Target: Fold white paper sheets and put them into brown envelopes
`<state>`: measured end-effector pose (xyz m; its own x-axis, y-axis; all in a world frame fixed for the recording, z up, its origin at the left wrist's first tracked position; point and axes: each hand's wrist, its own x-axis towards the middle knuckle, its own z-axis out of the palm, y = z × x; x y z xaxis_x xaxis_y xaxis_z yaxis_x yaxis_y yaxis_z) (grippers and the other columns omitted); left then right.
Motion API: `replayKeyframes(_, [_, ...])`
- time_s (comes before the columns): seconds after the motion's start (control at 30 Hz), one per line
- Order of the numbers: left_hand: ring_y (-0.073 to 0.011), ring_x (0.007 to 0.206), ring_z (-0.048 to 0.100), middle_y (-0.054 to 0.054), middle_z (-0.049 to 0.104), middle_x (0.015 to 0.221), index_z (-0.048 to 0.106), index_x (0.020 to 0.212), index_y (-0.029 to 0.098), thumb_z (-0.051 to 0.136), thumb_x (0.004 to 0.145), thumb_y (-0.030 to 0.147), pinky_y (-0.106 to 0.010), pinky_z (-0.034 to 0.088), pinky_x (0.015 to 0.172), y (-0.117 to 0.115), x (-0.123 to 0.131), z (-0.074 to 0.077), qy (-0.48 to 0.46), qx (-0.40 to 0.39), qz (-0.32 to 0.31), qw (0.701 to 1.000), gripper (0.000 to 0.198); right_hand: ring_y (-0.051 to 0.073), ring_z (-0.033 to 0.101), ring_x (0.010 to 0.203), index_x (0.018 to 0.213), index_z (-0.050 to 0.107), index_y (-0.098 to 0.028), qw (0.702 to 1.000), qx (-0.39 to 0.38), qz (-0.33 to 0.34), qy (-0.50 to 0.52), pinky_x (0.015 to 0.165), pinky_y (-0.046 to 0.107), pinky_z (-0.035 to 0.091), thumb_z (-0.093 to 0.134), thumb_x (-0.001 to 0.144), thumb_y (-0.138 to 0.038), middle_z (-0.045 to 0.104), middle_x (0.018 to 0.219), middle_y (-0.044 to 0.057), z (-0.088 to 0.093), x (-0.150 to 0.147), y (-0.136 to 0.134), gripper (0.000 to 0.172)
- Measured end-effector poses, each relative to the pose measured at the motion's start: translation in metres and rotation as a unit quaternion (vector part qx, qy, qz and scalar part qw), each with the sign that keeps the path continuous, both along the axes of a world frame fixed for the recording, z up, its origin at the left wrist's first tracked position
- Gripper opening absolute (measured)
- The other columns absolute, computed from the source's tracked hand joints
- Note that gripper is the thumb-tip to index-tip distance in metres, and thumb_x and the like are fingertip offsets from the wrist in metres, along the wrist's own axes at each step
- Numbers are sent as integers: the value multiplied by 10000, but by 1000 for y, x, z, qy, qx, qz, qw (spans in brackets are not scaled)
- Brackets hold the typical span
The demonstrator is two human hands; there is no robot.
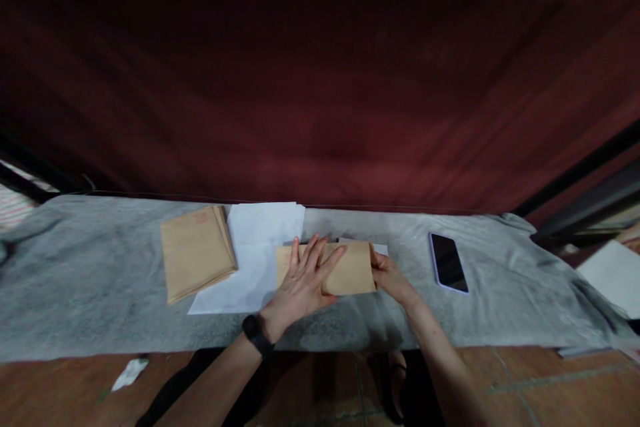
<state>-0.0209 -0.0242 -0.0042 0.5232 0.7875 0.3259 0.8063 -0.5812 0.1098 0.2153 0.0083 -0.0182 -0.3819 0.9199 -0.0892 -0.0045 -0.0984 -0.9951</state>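
A brown paper envelope (356,270) lies crosswise on the grey cloth in front of me. My left hand (304,275), fingers spread, rests flat on its left half. At the right end, my right hand (391,277) has its fingers curled around the envelope's edge, which lifts slightly; the fingertips are partly hidden. A white paper piece (381,249) peeks out behind the envelope on that side. Left of my hands lie white sheets (265,227), partly under a stack of brown envelopes (197,255).
A phone (449,263) with a purple edge lies on the grey cloth (505,280) to the right. A dark red curtain (320,113) hangs behind the table. At the far right, another person's hand (631,238) is near white paper (613,277). A crumpled white scrap (130,373) is on the tiled floor.
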Motion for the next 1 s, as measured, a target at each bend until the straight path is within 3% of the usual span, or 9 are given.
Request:
replayKeyframes(0.23, [-366, 1462, 279, -174, 347, 1548, 156, 1588, 277, 756, 758, 475, -645, 76, 1198, -1, 2, -1, 1, -8, 5, 1000, 1043, 209, 684, 784, 965, 698, -209, 999, -4, -31, -15, 724, 332, 545, 679, 720, -377, 732, 799, 4, -8, 4, 6, 298])
replayKeyframes(0.33, [-347, 1433, 330, -164, 406, 1506, 140, 1591, 262, 733, 775, 444, -619, 82, 1208, 0, 2, -2, 1, -17, 9, 1000, 1025, 188, 661, 755, 956, 661, -222, 987, 69, -128, -71, 701, 308, 534, 641, 701, -340, 706, 794, -3, -12, 13, 11, 282])
replayKeyframes(0.43, [-349, 1434, 330, -165, 390, 1523, 131, 1591, 254, 725, 774, 435, -613, 80, 1209, 1, 3, -5, 3, -24, 22, 999, 1027, 182, 648, 775, 937, 628, -225, 945, 150, -271, -105, 725, 305, 534, 635, 723, -330, 678, 803, 0, -11, 22, 10, 238])
replayKeyframes(0.5, [-348, 1441, 319, -173, 378, 1532, 107, 1593, 238, 721, 773, 442, -610, 82, 1208, 3, 3, -7, -2, -26, 35, 999, 1045, 183, 648, 766, 929, 629, -223, 934, 165, -302, -94, 709, 310, 540, 608, 782, -352, 682, 830, 15, -7, 23, 6, 197])
replayKeyframes(0.67, [-344, 1462, 289, -178, 362, 1554, 95, 1594, 223, 714, 782, 438, -596, 101, 1209, 3, 4, -11, -10, -32, 14, 999, 1044, 220, 667, 905, 952, 721, -223, 972, 125, -173, -102, 857, 366, 523, 565, 833, -377, 735, 942, 42, 8, 21, -9, 250])
replayKeyframes(0.77, [-329, 1480, 258, -138, 336, 1583, 114, 1591, 264, 719, 788, 401, -579, 111, 1214, -1, 6, -12, 9, -48, -41, 998, 1015, 214, 654, 846, 922, 753, -218, 994, 31, -12, -103, 799, 339, 514, 599, 821, -419, 738, 872, 23, 19, 27, -18, 273])
replayKeyframes(0.83, [-324, 1483, 249, -131, 319, 1594, 118, 1590, 272, 725, 783, 412, -564, 125, 1215, -4, 7, -12, 18, -60, -71, 996, 1020, 202, 649, 810, 968, 754, -209, 992, -39, 92, -77, 744, 316, 510, 631, 818, -441, 739, 883, 23, 27, 31, -24, 303])
replayKeyframes(0.9, [-330, 1479, 250, -136, 306, 1598, 128, 1590, 276, 730, 775, 425, -556, 148, 1210, -7, 10, -11, 22, -69, -89, 993, 1024, 209, 659, 849, 1028, 744, -199, 985, -90, 140, -38, 757, 322, 518, 661, 807, -441, 744, 929, 42, 30, 34, -29, 338])
replayKeyframes(1.0, [-337, 1466, 268, -125, 308, 1597, 153, 1584, 308, 730, 773, 394, -552, 175, 1199, -11, 14, -10, 27, -75, -106, 991, 999, 237, 668, 942, 1032, 745, -206, 982, -111, 151, -8, 856, 371, 531, 701, 763, -437, 750, 956, 59, 27, 32, -32, 357])
